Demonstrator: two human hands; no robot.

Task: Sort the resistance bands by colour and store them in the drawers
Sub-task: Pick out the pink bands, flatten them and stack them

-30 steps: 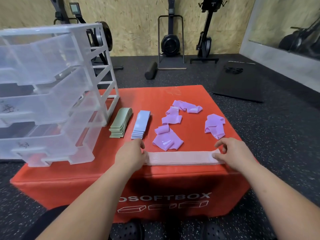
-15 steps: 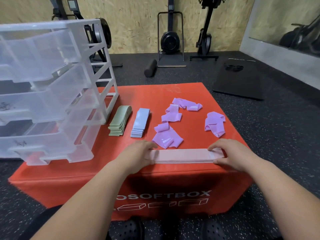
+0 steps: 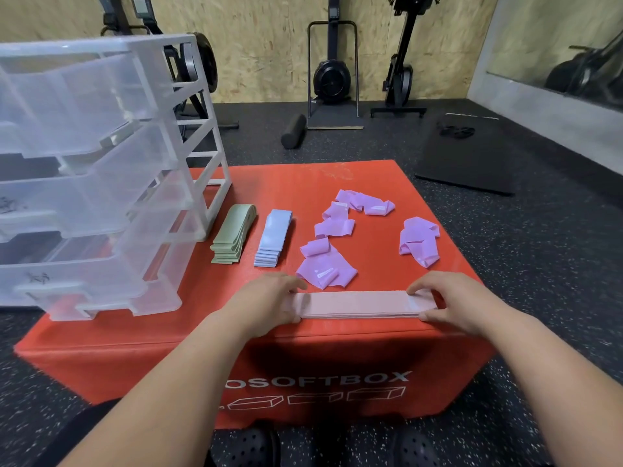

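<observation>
Likely light, limp and prone to sliding apart, the pink band stack (image 3: 357,304), at the near edge of the red box (image 3: 303,183), is sensibly pinched at both ends by the curled fingers of the left hand (image 3: 266,301) and the right hand (image 3: 451,298).

One green stack (image 3: 232,234); one blue (image 3: 274,235); one pink (image 3: 357,303); four purple clumps (image 3: 419,241).

Head camera looks forward and down, close over the red box (image 3: 337,176).
</observation>
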